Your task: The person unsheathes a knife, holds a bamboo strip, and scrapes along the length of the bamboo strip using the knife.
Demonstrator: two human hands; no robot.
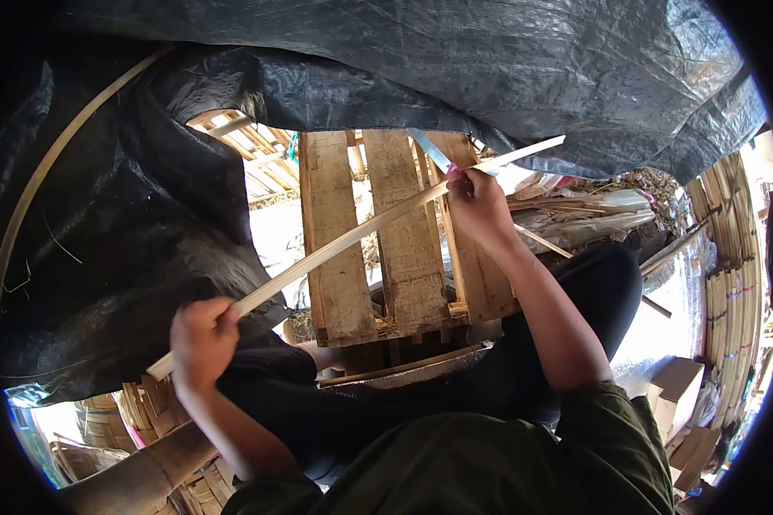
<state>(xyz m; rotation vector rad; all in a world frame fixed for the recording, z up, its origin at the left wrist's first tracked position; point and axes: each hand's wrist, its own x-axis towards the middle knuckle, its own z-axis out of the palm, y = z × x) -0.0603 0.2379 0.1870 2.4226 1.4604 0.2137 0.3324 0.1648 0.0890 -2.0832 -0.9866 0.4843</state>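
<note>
Strip of pale wood (343, 245) slants above the slatted counter (331, 189) from beyond its near-left corner past its right edge, left hand (204, 342) closed near one end, right hand (481, 206) clenched around a knife (430, 151) against it; it looks light, springy, best gripped near both ends

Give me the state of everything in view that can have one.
Left hand: closed around the pale strip.
Pale strip: straight, slanting up to the right over the slats.
Right hand: closed on the knife; any grip on the strip unclear.
Knife: bare blade, pointing up and left.
Wooden slats: spaced apart, gaps between.
Black sheet: creased.
Curved strip: bent in an arc.
</note>
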